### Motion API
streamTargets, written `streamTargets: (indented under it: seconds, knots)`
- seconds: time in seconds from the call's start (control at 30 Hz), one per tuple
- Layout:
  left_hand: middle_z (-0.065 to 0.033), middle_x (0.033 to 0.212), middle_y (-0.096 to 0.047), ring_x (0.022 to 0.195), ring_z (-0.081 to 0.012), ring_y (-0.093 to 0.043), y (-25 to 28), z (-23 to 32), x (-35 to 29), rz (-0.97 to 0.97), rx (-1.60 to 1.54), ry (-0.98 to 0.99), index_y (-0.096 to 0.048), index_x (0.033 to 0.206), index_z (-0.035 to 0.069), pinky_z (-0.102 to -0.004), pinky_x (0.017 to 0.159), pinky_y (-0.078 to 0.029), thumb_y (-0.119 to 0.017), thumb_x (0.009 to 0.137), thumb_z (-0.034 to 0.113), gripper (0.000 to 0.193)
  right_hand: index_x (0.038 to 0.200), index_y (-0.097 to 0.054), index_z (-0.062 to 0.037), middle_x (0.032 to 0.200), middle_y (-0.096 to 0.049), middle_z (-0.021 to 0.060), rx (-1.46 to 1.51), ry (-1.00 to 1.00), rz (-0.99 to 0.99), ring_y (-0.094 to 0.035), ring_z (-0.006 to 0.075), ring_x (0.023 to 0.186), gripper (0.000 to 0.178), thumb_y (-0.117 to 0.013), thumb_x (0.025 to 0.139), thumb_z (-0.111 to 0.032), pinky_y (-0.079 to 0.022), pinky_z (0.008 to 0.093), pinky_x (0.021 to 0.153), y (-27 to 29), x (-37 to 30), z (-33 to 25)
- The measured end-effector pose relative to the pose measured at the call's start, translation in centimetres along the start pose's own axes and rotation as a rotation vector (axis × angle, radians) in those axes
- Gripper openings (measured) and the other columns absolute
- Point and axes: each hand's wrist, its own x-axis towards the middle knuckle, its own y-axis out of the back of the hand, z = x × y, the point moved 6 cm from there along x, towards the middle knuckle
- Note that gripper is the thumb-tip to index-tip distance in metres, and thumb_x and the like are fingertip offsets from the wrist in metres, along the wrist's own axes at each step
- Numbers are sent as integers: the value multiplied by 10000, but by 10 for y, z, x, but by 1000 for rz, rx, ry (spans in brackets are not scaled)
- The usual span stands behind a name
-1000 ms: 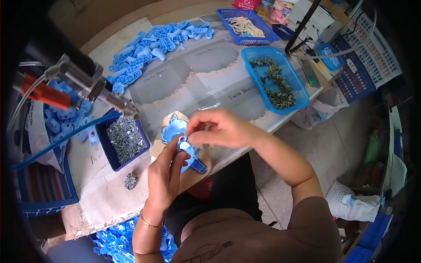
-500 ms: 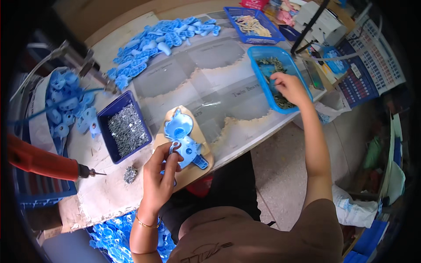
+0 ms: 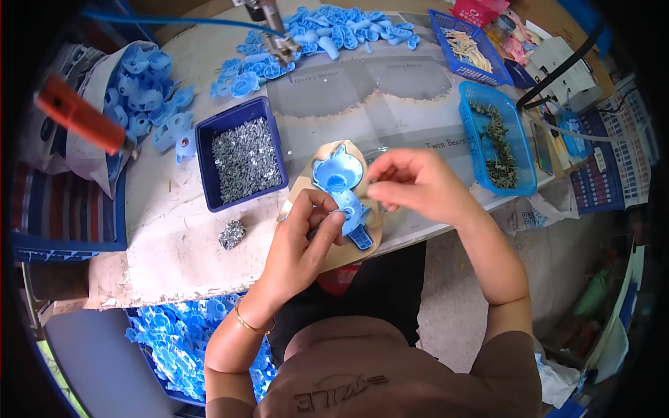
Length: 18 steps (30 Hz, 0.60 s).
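A light-blue plastic toy shell (image 3: 337,174), hollow side up, lies on a tan wooden fixture (image 3: 376,233) at the table's front edge. At the shell's lower left, my left hand (image 3: 303,237) is closed with thumb and forefinger pinched on a small blue plastic part, mostly hidden by the fingers. My right hand (image 3: 421,184) hovers just right of the shell, fingertips pinched around a small dark piece, too small to name. Farther right stands a light-blue basket (image 3: 465,139) with many small dark greenish metal-looking pieces (image 3: 498,143).
A dark-blue tray (image 3: 203,157) of small silvery screws sits left of the fixture, with a silvery clump (image 3: 231,235) nearby. An orange power screwdriver (image 3: 80,115) hangs at left. Blue shells (image 3: 327,35) are heaped at the back. A blue basket (image 3: 446,35) holds pale strips.
My right hand has come out of the light-blue basket and moved left to beside the shell, pinching a small dark piece. My left hand stays by the shell. The head view has shifted.
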Motion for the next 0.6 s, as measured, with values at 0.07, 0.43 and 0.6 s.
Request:
streamTargets:
  seconds: [0.07,0.43,0.6]
  knots:
    - [-61,733,-633,701,-95,-605,0,1,0,-2,-18,4,-475,1037,-2,-248,676,-492,-575,1003,100,146,1018,-680,-3,857,-676,20,118,-64,-95,-626,78,728,129,-686,910,-73,-519,224,653,-17,3,2]
    - [-93,790,-671,707,-116,-640,2,0,-5,105,325,-130,-484,1032,0,-264,632,-488,-629,964,78,178,938,-675,11,766,-662,31,-16,-81,-20,-623,81,633,94,-680,896,-73,-520,235,567,-36,2,-7]
    - [-136,817,-703,671,-158,-664,4,7,-6,165,582,-167,-533,1058,-14,-287,602,-493,-636,957,91,178,883,-673,18,709,-642,26,-126,-22,74,-603,75,596,65,-665,877,-46,-507,235,554,-37,2,-11]
